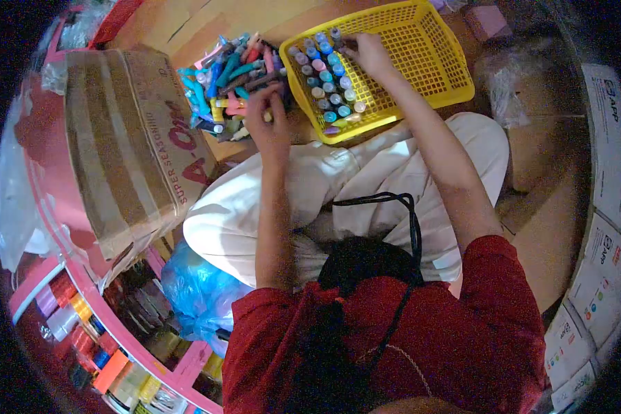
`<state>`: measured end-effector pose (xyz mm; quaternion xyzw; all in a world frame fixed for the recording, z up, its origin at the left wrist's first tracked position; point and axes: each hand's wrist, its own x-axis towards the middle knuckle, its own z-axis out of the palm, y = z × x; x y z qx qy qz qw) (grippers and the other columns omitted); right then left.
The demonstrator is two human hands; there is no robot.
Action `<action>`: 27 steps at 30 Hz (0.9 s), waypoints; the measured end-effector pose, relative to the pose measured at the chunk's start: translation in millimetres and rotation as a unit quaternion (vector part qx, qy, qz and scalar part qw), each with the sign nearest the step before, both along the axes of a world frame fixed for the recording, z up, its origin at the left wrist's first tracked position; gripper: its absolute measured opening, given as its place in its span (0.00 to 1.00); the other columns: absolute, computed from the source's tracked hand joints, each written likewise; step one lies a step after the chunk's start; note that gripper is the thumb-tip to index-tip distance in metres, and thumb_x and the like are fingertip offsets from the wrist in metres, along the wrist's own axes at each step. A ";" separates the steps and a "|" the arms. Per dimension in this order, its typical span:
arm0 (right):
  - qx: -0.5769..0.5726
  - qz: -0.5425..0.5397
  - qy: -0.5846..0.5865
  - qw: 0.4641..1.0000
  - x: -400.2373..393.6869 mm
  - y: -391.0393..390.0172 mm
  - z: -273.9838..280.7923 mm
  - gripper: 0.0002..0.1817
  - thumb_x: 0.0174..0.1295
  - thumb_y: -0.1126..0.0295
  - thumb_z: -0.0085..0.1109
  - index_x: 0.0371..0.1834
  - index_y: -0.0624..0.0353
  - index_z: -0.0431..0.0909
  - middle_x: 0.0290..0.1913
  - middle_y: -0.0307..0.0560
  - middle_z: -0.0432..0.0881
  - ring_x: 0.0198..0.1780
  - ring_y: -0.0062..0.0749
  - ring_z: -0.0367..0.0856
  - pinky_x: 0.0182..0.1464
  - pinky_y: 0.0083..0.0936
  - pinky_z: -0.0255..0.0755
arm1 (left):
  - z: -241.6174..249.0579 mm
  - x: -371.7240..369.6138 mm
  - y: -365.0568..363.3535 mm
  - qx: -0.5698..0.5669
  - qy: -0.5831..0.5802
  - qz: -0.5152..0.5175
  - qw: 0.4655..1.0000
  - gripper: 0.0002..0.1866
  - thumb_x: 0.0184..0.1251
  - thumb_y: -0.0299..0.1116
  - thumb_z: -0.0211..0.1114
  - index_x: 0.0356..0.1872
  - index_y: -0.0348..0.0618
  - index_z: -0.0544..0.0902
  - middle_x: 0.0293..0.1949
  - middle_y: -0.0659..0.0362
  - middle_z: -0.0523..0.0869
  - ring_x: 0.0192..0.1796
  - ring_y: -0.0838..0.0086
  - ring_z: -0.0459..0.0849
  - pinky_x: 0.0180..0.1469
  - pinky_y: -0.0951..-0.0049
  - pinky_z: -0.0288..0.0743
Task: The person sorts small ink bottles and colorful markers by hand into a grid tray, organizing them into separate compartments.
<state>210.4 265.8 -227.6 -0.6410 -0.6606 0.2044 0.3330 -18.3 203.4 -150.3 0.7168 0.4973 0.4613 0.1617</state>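
A loose pile of colourful pen-like tubes [236,72] lies on the floor, with teal, blue, pink and brown ones on top. At its near right edge is my left hand [265,121], fingers bent together; what they grip is hard to make out. To the right stands a yellow plastic basket [421,62]. Several capped tubes [328,76] stand in close rows along its left side, ends up. My right hand [369,55] reaches over the basket's far part, its fingers closed at a dark-capped tube [336,34] at the end of a row.
A taped cardboard box [138,138] stands left of the pile. A blue plastic bag [200,290] rests by my knee, near a pink-edged rack [179,376] with rolls of ribbon. White printed cartons [604,262] line the right side. Clear plastic wrap [507,96] lies beyond the basket.
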 end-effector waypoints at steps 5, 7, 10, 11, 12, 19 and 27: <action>-0.063 -0.010 -0.035 0.997 13.0 3.8 -7.9 0.22 0.48 0.58 0.66 0.41 0.64 0.79 0.36 0.55 0.82 0.40 0.46 0.80 0.46 0.35 0.72 | 14.9 -30.7 47.8 -0.015 0.151 0.017 0.988 0.08 0.55 0.26 0.61 0.38 0.42 0.80 0.33 0.53 0.81 0.37 0.62 0.80 0.42 0.65 0.72; -0.086 -0.041 -0.037 0.995 17.3 0.4 2.7 0.24 0.46 0.56 0.67 0.41 0.63 0.80 0.35 0.55 0.82 0.39 0.44 0.81 0.46 0.34 0.73 | 19.4 -36.5 60.3 -0.012 0.283 -0.017 0.959 0.11 0.53 0.30 0.63 0.39 0.45 0.81 0.33 0.52 0.80 0.37 0.59 0.79 0.39 0.61 0.72; -0.085 -0.030 -0.021 0.996 34.3 -1.4 5.3 0.22 0.43 0.57 0.70 0.36 0.63 0.80 0.33 0.56 0.82 0.37 0.46 0.81 0.44 0.37 0.73 | 3.7 -39.0 73.5 -0.005 0.406 -0.068 0.911 0.12 0.53 0.34 0.63 0.40 0.46 0.81 0.35 0.52 0.80 0.37 0.57 0.79 0.38 0.59 0.73; -0.089 -0.022 -0.002 0.996 40.0 0.1 2.7 0.22 0.42 0.57 0.70 0.34 0.63 0.80 0.32 0.57 0.82 0.37 0.49 0.81 0.43 0.39 0.73 | -5.1 -42.0 74.5 0.016 0.409 -0.063 0.910 0.12 0.53 0.34 0.63 0.39 0.46 0.81 0.34 0.52 0.80 0.37 0.57 0.79 0.37 0.59 0.73; -0.088 -0.025 -0.011 0.996 41.6 -1.3 8.4 0.21 0.43 0.57 0.70 0.36 0.62 0.81 0.32 0.55 0.82 0.36 0.46 0.81 0.43 0.37 0.74 | -7.1 -39.9 73.7 0.036 0.412 -0.060 0.909 0.11 0.53 0.34 0.63 0.38 0.45 0.81 0.34 0.51 0.80 0.36 0.56 0.79 0.37 0.59 0.73; -0.109 0.022 0.035 0.993 61.9 -2.9 35.7 0.18 0.48 0.58 0.66 0.36 0.60 0.82 0.29 0.49 0.83 0.31 0.34 0.82 0.37 0.30 0.75 | 14.2 -35.2 48.6 0.054 0.287 0.076 0.954 0.11 0.53 0.31 0.66 0.38 0.39 0.82 0.30 0.52 0.82 0.30 0.62 0.80 0.33 0.63 0.73; 0.004 0.190 0.241 0.952 34.9 -9.1 79.6 0.16 0.54 0.57 0.61 0.38 0.57 0.82 0.26 0.45 0.83 0.27 0.27 0.79 0.34 0.25 0.73 | 45.8 52.3 42.1 -0.174 -0.086 -0.094 0.976 0.13 0.54 0.32 0.68 0.35 0.30 0.82 0.26 0.56 0.85 0.25 0.82 0.78 0.28 0.82 0.70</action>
